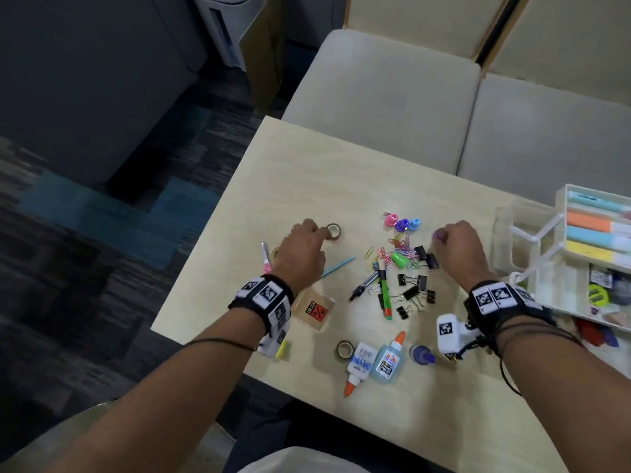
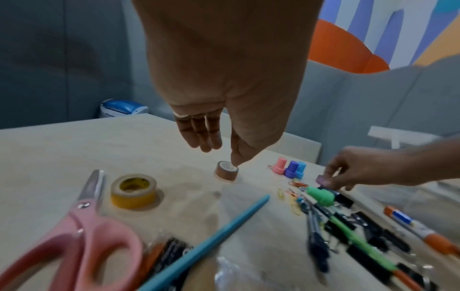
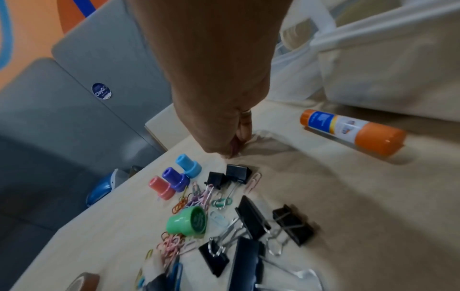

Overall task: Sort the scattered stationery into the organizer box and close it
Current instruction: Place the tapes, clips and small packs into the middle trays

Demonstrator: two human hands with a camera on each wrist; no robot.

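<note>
The open white organizer box point(image 1: 532, 233) stands at the table's right edge with markers in its raised tray. My left hand point(image 1: 322, 233) hangs over a small brown tape roll point(image 1: 333, 231); in the left wrist view the thumb tip touches the roll's point(image 2: 226, 170) top rim while the other fingers point(image 2: 201, 135) hang loose behind it. My right hand point(image 1: 444, 238) pinches a small purple piece point(image 1: 438, 234) just above the table, beyond the binder clips point(image 3: 251, 216). The purple piece point(image 2: 321, 179) shows between thumb and fingertips.
Pink scissors point(image 2: 82, 226), a yellow tape roll point(image 2: 133, 191) and a blue stick point(image 2: 211, 242) lie near the left hand. Three small stamps point(image 1: 401, 222), a green stamp point(image 1: 399, 260), paper clips and pens fill the middle. Glue bottles point(image 1: 375, 361) lie at the front edge, a glue stick point(image 3: 348, 132) by the box.
</note>
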